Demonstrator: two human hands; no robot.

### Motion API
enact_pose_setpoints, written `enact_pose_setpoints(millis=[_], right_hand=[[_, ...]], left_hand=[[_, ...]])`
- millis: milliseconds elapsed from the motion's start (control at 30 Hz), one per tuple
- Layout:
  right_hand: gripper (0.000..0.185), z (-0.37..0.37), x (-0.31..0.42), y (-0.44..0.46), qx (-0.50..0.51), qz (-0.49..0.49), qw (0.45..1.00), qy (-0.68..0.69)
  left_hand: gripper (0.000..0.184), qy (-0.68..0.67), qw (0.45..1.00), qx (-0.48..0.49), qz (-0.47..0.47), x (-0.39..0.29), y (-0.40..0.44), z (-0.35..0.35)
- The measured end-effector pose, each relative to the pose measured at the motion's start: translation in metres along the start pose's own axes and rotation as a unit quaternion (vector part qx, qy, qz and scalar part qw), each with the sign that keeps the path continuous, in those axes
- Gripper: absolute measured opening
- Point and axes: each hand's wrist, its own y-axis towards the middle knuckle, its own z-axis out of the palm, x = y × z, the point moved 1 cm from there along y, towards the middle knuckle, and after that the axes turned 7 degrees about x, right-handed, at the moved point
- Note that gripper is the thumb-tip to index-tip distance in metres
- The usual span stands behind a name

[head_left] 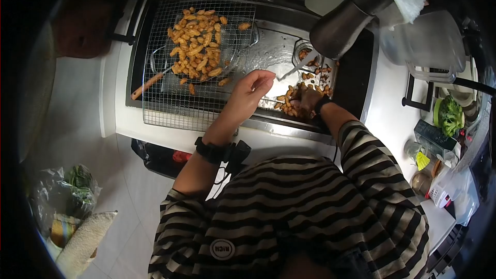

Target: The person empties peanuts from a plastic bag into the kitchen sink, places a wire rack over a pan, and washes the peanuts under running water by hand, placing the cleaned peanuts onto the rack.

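In the metal sink (pixel 266 46), my right hand (pixel 310 100) reaches down into a pile of unshelled peanuts (pixel 287 107), its fingers curled round some of them. My left hand (pixel 251 95) hovers left of that pile with thumb and fingers drawn together; whatever may be inside them is hidden. The tip of a thin grey strip (pixel 300 65) comes close to the left fingertips, and I cannot tell whether they touch. On the wire rack (pixel 160 108), left of my hands, lies a larger heap of unshelled peanuts (pixel 197 46). More bits surround the drain (pixel 304 51).
A dark tapered object (pixel 338 31) juts over the sink from the upper right. Clear plastic containers (pixel 429 41) stand on the right counter, with a green vegetable (pixel 451 115) beyond. A wooden handle (pixel 146 86) shows under the rack. Bagged greens (pixel 77 186) are at lower left.
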Motion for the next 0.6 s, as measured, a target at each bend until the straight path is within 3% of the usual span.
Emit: enact_pose_setpoints(millis=[33,133,200,333,500,533,567,600], right_hand=[[0.069,-0.017,0.021,-0.019,-0.015,0.032,0.999,-0.024],[0.063,-0.022,0.041,-0.016,-0.202,-0.121,0.971,-0.045],[0.060,-0.024,0.056,-0.003,-0.201,-0.257,0.939,-0.108],[0.056,-0.015,0.090,0.012,-0.158,-0.401,0.875,-0.219],[0.038,0.011,0.070,0.044,-0.060,-0.331,0.909,-0.246],[0.035,0.040,0.042,0.074,0.032,-0.368,0.928,-0.054],[0.032,0.068,0.013,0.103,0.126,-0.381,0.905,0.139],[0.034,0.053,0.012,0.070,0.013,-0.290,0.945,-0.149]], left_hand=[[0.021,0.006,1.000,-0.004,-0.001,-0.002,-0.001,-0.002],[0.020,0.009,1.000,-0.028,0.007,-0.014,-0.007,-0.007],[0.022,0.014,0.999,-0.036,0.006,-0.020,-0.010,-0.012],[0.027,-0.002,0.999,-0.038,-0.009,-0.026,-0.014,-0.017],[0.026,-0.012,0.999,-0.040,-0.009,-0.023,-0.021,-0.018],[0.026,-0.018,0.999,-0.045,-0.008,-0.021,-0.023,-0.018],[0.026,-0.024,0.998,-0.049,-0.006,-0.018,-0.025,-0.017],[0.026,-0.030,0.998,-0.054,-0.004,-0.015,-0.026,-0.016]])
